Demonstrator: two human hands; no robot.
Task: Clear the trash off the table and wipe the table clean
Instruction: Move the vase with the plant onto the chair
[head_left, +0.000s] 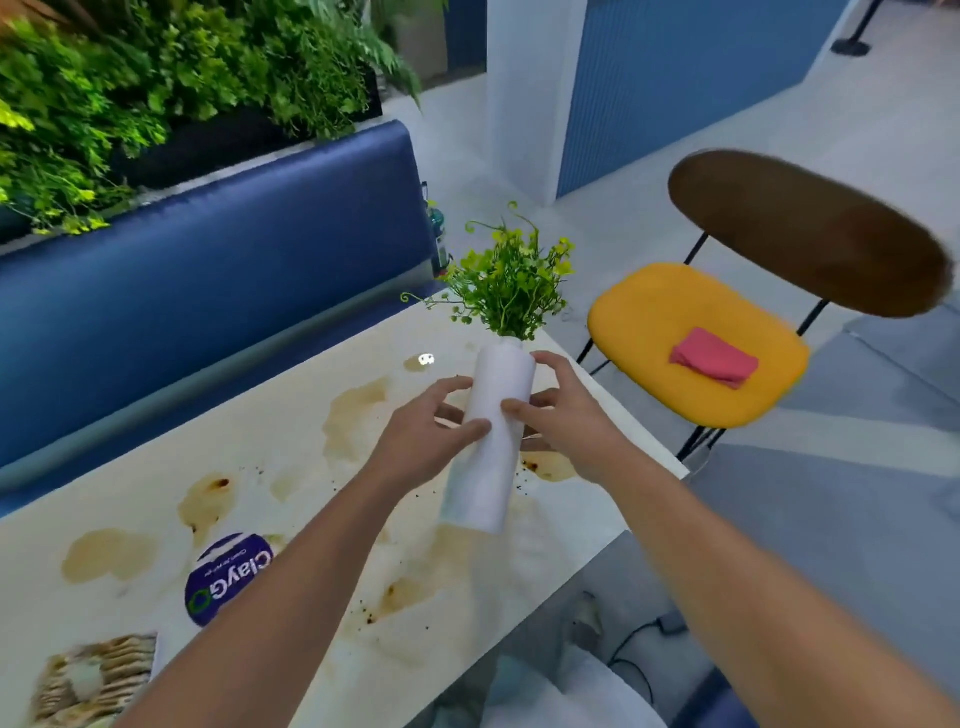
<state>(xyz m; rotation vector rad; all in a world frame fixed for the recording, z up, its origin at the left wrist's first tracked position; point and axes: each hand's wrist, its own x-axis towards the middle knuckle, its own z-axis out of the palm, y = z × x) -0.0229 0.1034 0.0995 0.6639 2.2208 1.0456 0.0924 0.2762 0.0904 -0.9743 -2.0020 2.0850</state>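
1. Far left I see a woven coaster (96, 680), cut off by the frame's edge.
2. Next, a purple wrapper (228, 579) reads "ClayG", partly hidden by my forearm.
3. The pale table (291, 452) carries brown, glossy stains.
4. My left hand (426, 431) and right hand (563, 415) curl their fingers around a smooth white cylindrical vase (493, 441), tilted above the table.
5. A folded pink cloth (714, 357) lies on the yellow chair (675, 374).

A blue bench (208, 291) runs below a wall of green plants (171, 78). A chair (727, 332) with a yellow cushion (649, 332) carries a folded pink cloth (714, 357).
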